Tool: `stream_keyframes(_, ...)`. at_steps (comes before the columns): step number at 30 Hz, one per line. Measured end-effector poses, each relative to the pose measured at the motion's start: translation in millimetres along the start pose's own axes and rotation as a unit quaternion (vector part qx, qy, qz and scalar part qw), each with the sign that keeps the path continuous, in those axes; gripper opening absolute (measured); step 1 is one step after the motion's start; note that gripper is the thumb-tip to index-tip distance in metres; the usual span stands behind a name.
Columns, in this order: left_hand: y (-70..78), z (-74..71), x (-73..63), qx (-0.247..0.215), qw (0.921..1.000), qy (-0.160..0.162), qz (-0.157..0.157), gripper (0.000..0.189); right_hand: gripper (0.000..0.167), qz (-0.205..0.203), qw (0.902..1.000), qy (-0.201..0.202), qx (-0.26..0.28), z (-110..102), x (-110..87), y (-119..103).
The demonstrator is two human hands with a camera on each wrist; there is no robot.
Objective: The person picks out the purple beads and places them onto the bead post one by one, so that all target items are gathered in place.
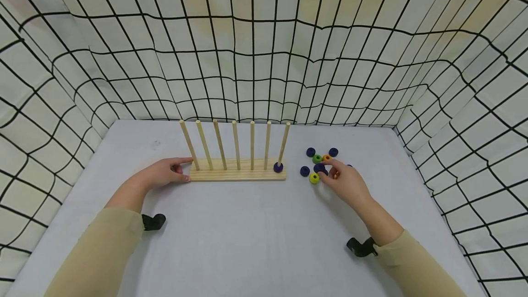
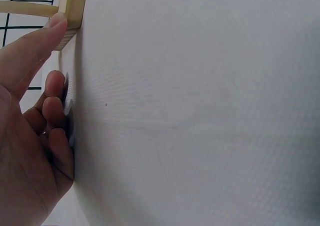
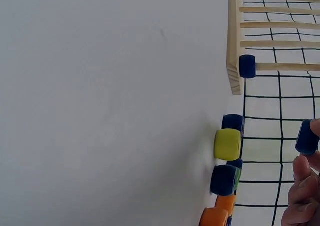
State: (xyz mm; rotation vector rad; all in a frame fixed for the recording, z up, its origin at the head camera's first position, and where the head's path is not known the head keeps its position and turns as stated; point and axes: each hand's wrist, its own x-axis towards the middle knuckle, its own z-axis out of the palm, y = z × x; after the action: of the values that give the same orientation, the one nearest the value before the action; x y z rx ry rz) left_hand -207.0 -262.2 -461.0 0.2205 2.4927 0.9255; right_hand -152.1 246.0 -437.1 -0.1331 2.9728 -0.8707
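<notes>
Wooden, pale-grained board (image 1: 231,178) bears 7 cylindrical pegs (image 1: 236,145); 1 blue bead (image 1: 278,167) sits at rightmost peg's base. Left hand (image 1: 162,173) grips the board's left end. Right of board, right hand (image 1: 345,182) pinches a squat, rounded dark-blue bead (image 3: 306,138) above loose coloured beads (image 3: 227,144).

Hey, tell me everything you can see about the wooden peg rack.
The wooden peg rack has a long, narrow base with seven slim, round pegs standing in a row along it. It looks like pale, unpainted wood, with grain lines showing on the base. It stands upright on the white surface, its length running left to right. One dark blue bead sits at the foot of the rightmost peg; the other six are bare. The left hand holds its left end.
</notes>
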Motion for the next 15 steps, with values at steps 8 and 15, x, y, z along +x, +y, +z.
stream_keyframes(8, -0.1, 1.1, 0.0, 0.000, 1.0000, -0.001, 0.004, 0.076, 0.039, -0.017, 0.9995, 0.020, 0.018, -0.1, 2.8, -10.8)
stream_keyframes(15, 0.4, 0.9, 0.4, -0.002, 1.0000, 0.002, 0.001, 0.075, 0.036, -0.026, 0.9983, 0.038, 0.035, -0.1, 4.8, -19.8)
